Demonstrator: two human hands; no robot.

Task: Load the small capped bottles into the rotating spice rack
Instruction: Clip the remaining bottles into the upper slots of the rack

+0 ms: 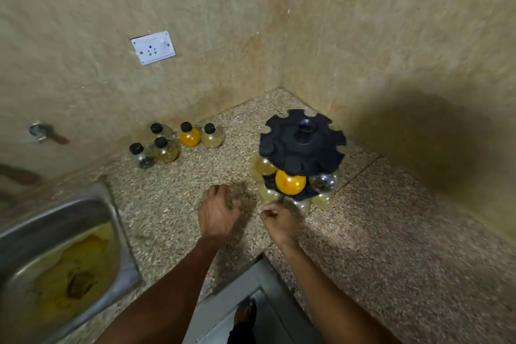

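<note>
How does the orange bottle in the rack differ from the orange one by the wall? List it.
The rack bottle hangs in a slot of the rack; the wall bottle stands on the counter. The rack bottle is alone in colour there; the wall bottle sits among paler bottles. Both are round, orange-filled, black-capped.

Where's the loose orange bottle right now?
In the head view, the orange bottle stands on the counter by the back wall, left of the rack, between two paler bottles, below the wall socket.
</note>
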